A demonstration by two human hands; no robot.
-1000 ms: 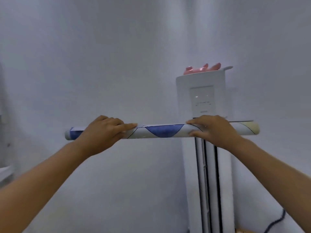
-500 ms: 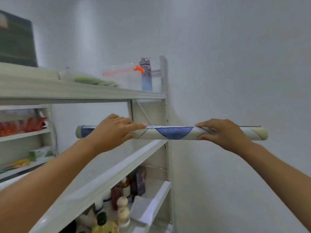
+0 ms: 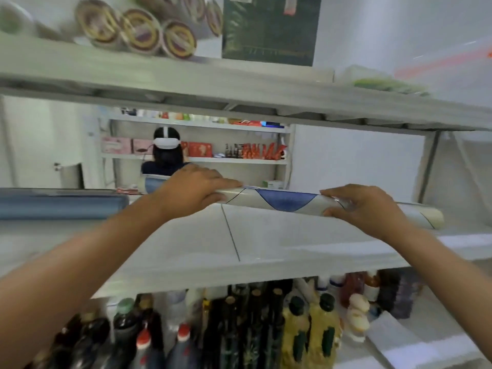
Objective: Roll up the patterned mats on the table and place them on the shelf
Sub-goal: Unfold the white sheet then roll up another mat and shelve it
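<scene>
A rolled mat [image 3: 286, 201], white with blue curved shapes and thin black lines, lies level over the middle white shelf [image 3: 266, 235]. My left hand [image 3: 195, 186] grips its left part from above, fingers curled over the roll. My right hand [image 3: 364, 206] grips it further right, thumb under and fingers over. The roll's cream right end [image 3: 431, 218] sticks out past my right hand. Whether the roll touches the shelf board I cannot tell.
A blue rolled mat [image 3: 61, 206] lies on the same shelf at the left. Round tins [image 3: 141, 35] and a dark box [image 3: 269, 27] sit on the shelf above. Several bottles [image 3: 239, 320] crowd the shelf below. A person wearing a white headset [image 3: 166, 150] stands behind the rack.
The view has swung left from the rack's end to its front. Both hands have carried the rolled mat in over the middle shelf, still gripping it.
</scene>
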